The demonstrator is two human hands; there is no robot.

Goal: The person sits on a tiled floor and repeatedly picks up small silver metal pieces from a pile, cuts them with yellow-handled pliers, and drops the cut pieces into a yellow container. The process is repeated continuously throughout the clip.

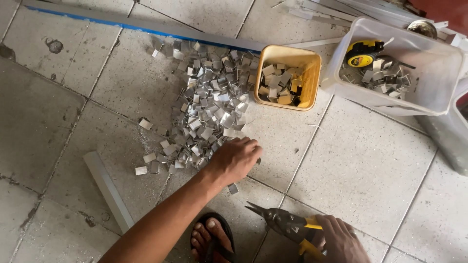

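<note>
Near the middle of the frame our left hand [235, 158] lies palm down with fingers loosely curled over the lower edge of the clips [204, 104], a heap of small bent metal pieces spread across the tiled floor [360, 165]; whether it pinches any we cannot tell. At the bottom right our right hand [341, 241] is wrapped around the yellow handles of the snips [285, 224], blades pointing left. More clips fill the yellow tub [312, 73] and the clear bin [438, 63] at upper right.
</note>
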